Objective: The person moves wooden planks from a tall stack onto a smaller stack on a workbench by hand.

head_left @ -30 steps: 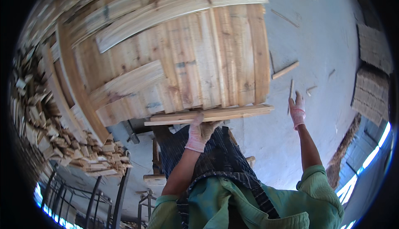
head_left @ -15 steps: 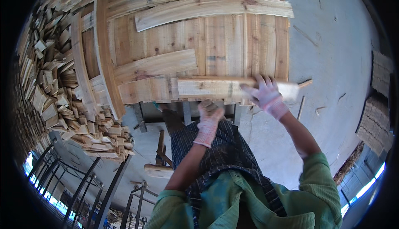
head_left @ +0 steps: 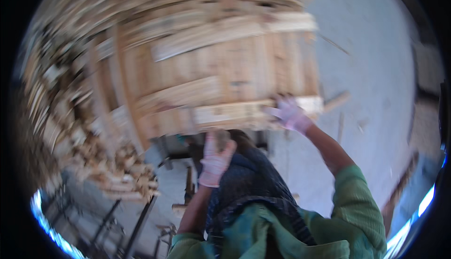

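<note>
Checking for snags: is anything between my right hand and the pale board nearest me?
Nothing visible: your right hand is at the pale board, towards its right end; blur leaves contact unclear.

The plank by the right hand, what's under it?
Side-by-side boards run up to the plank by the right hand and seem to continue beneath; whatever lies directly underneath is covered.

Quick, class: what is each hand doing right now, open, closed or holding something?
Left hand: too blurred to tell.
Right hand: open, fingers spread, at the pale board.
</note>
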Tool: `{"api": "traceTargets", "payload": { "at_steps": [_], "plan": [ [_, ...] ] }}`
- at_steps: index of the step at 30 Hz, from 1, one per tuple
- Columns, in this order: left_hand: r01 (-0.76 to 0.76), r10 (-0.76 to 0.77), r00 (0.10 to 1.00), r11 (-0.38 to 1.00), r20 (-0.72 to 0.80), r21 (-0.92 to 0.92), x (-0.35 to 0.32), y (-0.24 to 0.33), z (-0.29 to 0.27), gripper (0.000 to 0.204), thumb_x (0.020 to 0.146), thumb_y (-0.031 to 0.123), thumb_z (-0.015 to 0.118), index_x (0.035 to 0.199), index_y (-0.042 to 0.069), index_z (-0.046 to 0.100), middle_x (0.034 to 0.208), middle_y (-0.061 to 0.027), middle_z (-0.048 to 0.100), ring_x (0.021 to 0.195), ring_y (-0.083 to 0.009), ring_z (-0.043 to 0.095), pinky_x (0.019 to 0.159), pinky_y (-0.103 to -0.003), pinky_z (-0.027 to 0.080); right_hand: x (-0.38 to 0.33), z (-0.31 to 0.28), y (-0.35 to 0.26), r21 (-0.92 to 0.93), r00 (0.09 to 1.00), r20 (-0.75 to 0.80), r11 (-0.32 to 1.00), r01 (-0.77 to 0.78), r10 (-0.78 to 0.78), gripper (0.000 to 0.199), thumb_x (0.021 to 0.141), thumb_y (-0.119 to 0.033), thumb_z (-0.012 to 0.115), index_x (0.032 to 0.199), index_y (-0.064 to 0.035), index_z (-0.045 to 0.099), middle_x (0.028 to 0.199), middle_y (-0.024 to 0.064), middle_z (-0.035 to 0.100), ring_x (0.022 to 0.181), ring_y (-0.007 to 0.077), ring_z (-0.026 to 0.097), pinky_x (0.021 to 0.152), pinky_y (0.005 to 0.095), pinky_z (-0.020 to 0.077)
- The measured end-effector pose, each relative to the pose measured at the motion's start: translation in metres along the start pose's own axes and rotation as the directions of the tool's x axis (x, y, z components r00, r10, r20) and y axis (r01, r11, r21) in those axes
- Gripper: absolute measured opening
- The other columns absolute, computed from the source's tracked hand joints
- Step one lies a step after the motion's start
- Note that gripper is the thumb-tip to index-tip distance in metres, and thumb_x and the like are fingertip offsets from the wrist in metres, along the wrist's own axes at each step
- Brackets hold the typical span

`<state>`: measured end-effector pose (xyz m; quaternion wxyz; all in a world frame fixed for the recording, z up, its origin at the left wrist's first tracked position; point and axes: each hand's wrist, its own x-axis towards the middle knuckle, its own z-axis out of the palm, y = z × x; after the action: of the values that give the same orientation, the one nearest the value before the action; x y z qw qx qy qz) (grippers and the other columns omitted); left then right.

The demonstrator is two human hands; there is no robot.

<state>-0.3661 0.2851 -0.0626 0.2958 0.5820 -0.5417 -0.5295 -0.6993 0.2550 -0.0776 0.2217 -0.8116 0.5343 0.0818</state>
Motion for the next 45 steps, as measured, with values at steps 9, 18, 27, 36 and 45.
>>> {"api": "traceTargets", "payload": {
  "at_steps": [9, 18, 27, 36, 45],
  "plan": [
    [0.018, 0.263, 0.885, 0.805, -0.384, 0.593, 0.043, 0.010, -0.182, 0.056, 0.082, 0.011, 0.074, 0.131, 0.004, 0.048, 0.118, -0.0232, 0.057, 0.108, -0.0423, 0.058, 0.092, -0.049, 0.050, 0.035, -0.035, -0.043, -0.216, 0.998, 0.058, 0.975, 0.051, -0.039, 0.062, 0.081, -0.039, 0.077, 0.137, -0.0213, 0.057, 0.136, 0.0212, 0.047, 0.125, 0.0432, 0.046, 0.106, 0.0579, 0.0354],
    [0.377, -0.285, 0.904, 0.883, -0.319, 0.279, 0.147, -0.019, -0.298, 0.064, 0.099, 0.029, 0.058, 0.155, 0.021, 0.030, 0.136, -0.0235, 0.060, 0.112, -0.0434, 0.064, 0.094, -0.055, 0.048, 0.196, -0.085, -0.237, 0.248, 0.991, -0.119, 0.964, 0.091, -0.063, 0.043, 0.091, -0.026, 0.067, 0.129, -0.0085, 0.060, 0.114, 0.0190, 0.061, 0.108, 0.0406, 0.059, 0.093, 0.0479, 0.0490],
    [0.310, 0.006, 0.902, 0.688, -0.432, 0.656, 0.136, -0.064, -0.441, 0.078, 0.087, 0.044, 0.071, 0.151, 0.017, 0.037, 0.141, -0.0250, 0.045, 0.130, -0.0462, 0.045, 0.103, -0.060, 0.040, 0.460, -0.094, -0.427, 0.519, 0.958, -0.238, 0.855, -0.012, 0.158, 0.076, 0.089, -0.039, 0.072, 0.151, -0.0109, 0.038, 0.133, 0.0324, 0.050, 0.118, 0.0495, 0.056, 0.099, 0.0485, 0.0489],
    [0.276, -0.131, 0.953, 0.753, -0.274, 0.597, 0.094, -0.093, -0.431, 0.101, 0.071, 0.037, 0.084, 0.154, 0.022, 0.030, 0.136, -0.0259, 0.044, 0.119, -0.0433, 0.052, 0.091, -0.058, 0.045, 0.592, -0.087, -0.520, 0.414, 0.738, -0.203, 0.740, -0.530, 0.643, 0.114, 0.074, -0.046, 0.079, 0.162, -0.0136, 0.015, 0.144, 0.0433, 0.033, 0.123, 0.0526, 0.054, 0.104, 0.0460, 0.0460],
    [0.214, -0.059, 0.964, 0.750, -0.258, 0.626, 0.096, -0.142, -0.524, 0.084, 0.076, 0.043, 0.079, 0.149, 0.020, 0.043, 0.132, -0.0213, 0.050, 0.115, -0.0380, 0.055, 0.089, -0.050, 0.049, 0.640, -0.063, -0.598, 0.340, 0.773, -0.194, 0.781, -0.524, 0.604, 0.102, 0.082, -0.047, 0.069, 0.160, -0.0056, 0.018, 0.151, 0.0419, 0.030, 0.133, 0.0512, 0.047, 0.113, 0.0438, 0.0390]
  ]
}}
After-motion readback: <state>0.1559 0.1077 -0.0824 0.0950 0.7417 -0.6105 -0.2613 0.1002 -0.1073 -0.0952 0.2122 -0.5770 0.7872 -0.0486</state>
